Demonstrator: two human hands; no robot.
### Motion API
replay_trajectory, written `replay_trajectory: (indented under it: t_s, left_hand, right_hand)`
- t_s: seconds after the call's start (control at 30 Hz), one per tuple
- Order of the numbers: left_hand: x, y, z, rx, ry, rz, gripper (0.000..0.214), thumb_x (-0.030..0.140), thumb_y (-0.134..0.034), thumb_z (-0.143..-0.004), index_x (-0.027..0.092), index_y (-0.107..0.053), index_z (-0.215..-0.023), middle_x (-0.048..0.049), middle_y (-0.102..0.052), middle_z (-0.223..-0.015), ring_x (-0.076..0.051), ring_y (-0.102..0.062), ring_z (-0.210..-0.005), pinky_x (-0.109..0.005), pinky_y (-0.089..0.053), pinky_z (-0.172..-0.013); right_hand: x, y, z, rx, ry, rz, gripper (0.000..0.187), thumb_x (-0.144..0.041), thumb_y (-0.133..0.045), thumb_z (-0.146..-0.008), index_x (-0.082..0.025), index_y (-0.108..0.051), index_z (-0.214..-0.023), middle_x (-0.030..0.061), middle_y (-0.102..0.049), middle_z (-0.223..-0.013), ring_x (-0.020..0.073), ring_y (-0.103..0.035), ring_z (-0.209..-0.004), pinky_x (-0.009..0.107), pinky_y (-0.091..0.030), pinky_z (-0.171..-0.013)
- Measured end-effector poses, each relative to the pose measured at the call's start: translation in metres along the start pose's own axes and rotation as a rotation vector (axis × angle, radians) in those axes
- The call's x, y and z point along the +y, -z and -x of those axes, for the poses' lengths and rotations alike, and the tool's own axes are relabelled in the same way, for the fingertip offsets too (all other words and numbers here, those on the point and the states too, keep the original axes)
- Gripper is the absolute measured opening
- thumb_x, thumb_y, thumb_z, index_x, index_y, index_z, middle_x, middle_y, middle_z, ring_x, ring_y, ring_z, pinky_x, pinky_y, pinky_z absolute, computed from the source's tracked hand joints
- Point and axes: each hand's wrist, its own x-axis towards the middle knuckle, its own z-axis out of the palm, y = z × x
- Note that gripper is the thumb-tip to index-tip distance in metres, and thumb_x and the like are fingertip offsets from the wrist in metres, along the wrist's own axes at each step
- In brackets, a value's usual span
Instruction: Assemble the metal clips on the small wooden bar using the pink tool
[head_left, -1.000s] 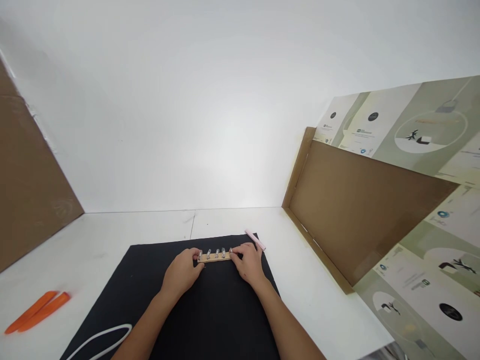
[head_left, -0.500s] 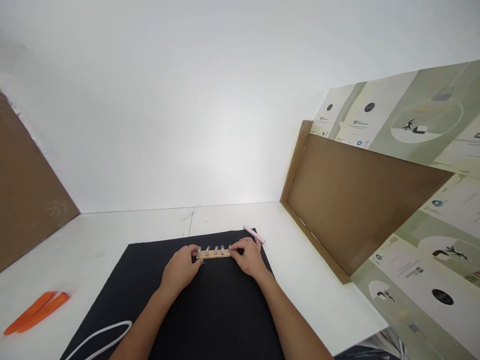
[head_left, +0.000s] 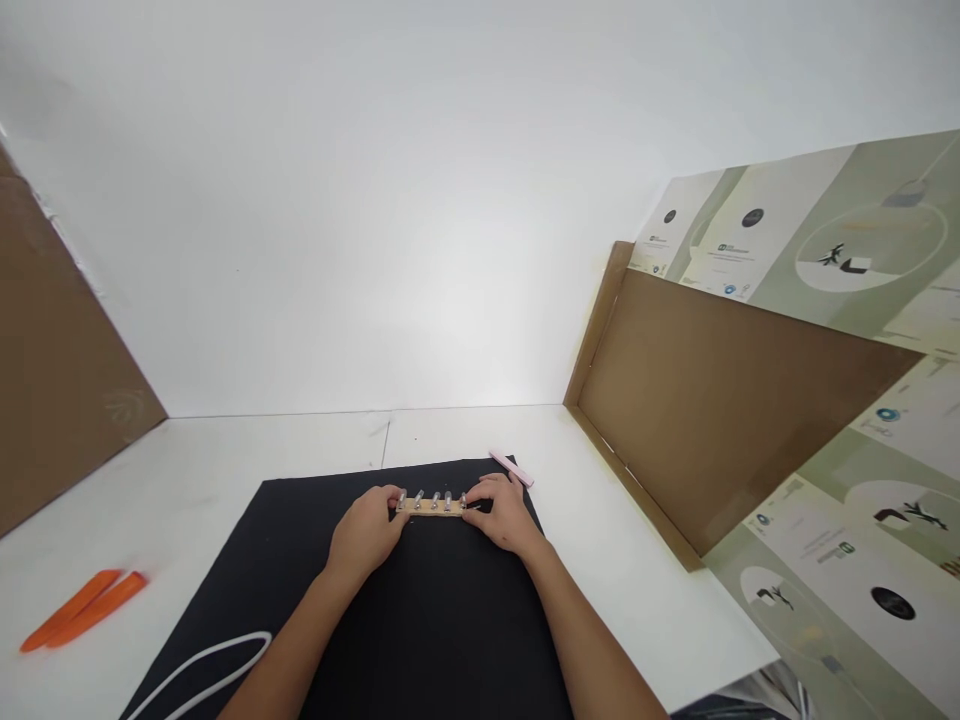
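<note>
A short, light wooden strip (head_left: 433, 511) lies crosswise near the far part of a black mat (head_left: 442, 610). Several small, shiny, clear or silvery pieces stand up along it; they are too small to name. At the strip's left end, my left hand (head_left: 367, 525) is closed, thumb in front and fingers behind. My right hand (head_left: 504, 512) pinches the other end, its fingers around the last shiny piece, which they partly cover. Just beyond my right fingers rests a pale pink bar (head_left: 511, 468), across the mat's far right edge.
Two orange strips (head_left: 82, 610) lie on the white table (head_left: 202, 500) at the left. A white cable loop (head_left: 217, 665) crosses the mat's near left corner, by my left forearm. Cardboard stands at the left (head_left: 67, 370), and an open printed carton (head_left: 735, 400) stands at the right.
The whole view has shifted slightly, so things appear a little further right. Both hands stay at the strip's ends, with the right fingers only slightly changed.
</note>
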Motion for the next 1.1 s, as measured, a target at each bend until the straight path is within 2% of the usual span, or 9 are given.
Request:
replay_trajectory:
  t_s: [0.27, 0.57, 0.87, 0.93, 1.03, 1.1]
  left_hand:
    - [-0.001, -0.002, -0.001, -0.001, -0.012, -0.001, 0.025, 0.03, -0.056, -0.081, 0.023, -0.066, -0.103, -0.0053, -0.07, -0.104, -0.022, -0.064, -0.094, -0.028, -0.044, -0.075]
    - [0.0, -0.001, 0.0, 0.001, -0.009, 0.001, 0.026, 0.03, -0.056, -0.081, 0.023, -0.066, -0.103, -0.0053, -0.07, -0.103, -0.022, -0.064, -0.094, -0.029, -0.044, -0.075]
    - [0.002, 0.003, 0.0, -0.014, -0.013, 0.045, 0.026, 0.031, -0.057, -0.079, 0.024, -0.067, -0.102, -0.0042, -0.071, -0.102, -0.021, -0.064, -0.093, -0.028, -0.045, -0.077]
    - [0.002, 0.005, 0.0, -0.014, -0.009, 0.07, 0.025, 0.033, -0.056, -0.081, 0.025, -0.067, -0.102, -0.0035, -0.071, -0.101, -0.021, -0.064, -0.092, -0.028, -0.045, -0.075]
    - [0.001, 0.006, -0.001, -0.016, 0.004, 0.109, 0.024, 0.036, -0.056, -0.082, 0.025, -0.069, -0.099, -0.0031, -0.072, -0.101, -0.021, -0.065, -0.093, -0.028, -0.046, -0.077]
    - [0.0, 0.006, -0.001, -0.022, 0.012, 0.127, 0.023, 0.035, -0.055, -0.083, 0.024, -0.07, -0.097, -0.0035, -0.073, -0.101, -0.021, -0.066, -0.093, -0.028, -0.047, -0.079]
  right_hand:
    - [0.003, -0.002, 0.002, -0.008, 0.005, -0.001, 0.011, -0.025, -0.074, -0.074, -0.03, -0.075, -0.084, -0.0004, -0.075, -0.099, 0.0279, -0.053, -0.118, 0.055, -0.008, -0.11]
    - [0.001, 0.0, 0.002, -0.015, 0.022, 0.012, 0.013, -0.023, -0.073, -0.075, -0.031, -0.076, -0.085, -0.0008, -0.075, -0.099, 0.0277, -0.053, -0.117, 0.054, -0.012, -0.109]
    - [-0.005, 0.001, 0.002, 0.001, 0.0, 0.001, 0.01, -0.03, -0.07, -0.078, -0.029, -0.075, -0.087, 0.0007, -0.075, -0.096, 0.0277, -0.054, -0.117, 0.055, -0.014, -0.112]
    - [-0.003, 0.005, 0.003, -0.022, 0.02, -0.002, 0.019, -0.026, -0.071, -0.076, -0.028, -0.074, -0.094, 0.0021, -0.074, -0.099, 0.0276, -0.056, -0.116, 0.054, -0.017, -0.112]
    - [0.0, 0.014, 0.005, -0.023, 0.056, 0.033, 0.033, -0.019, -0.073, -0.07, -0.024, -0.073, -0.102, 0.0055, -0.071, -0.108, 0.0271, -0.059, -0.111, 0.046, -0.032, -0.107]
    - [0.002, 0.02, 0.007, -0.008, 0.069, 0.088, 0.03, -0.017, -0.073, -0.068, -0.023, -0.074, -0.097, 0.0058, -0.071, -0.108, 0.0269, -0.06, -0.107, 0.043, -0.039, -0.101]
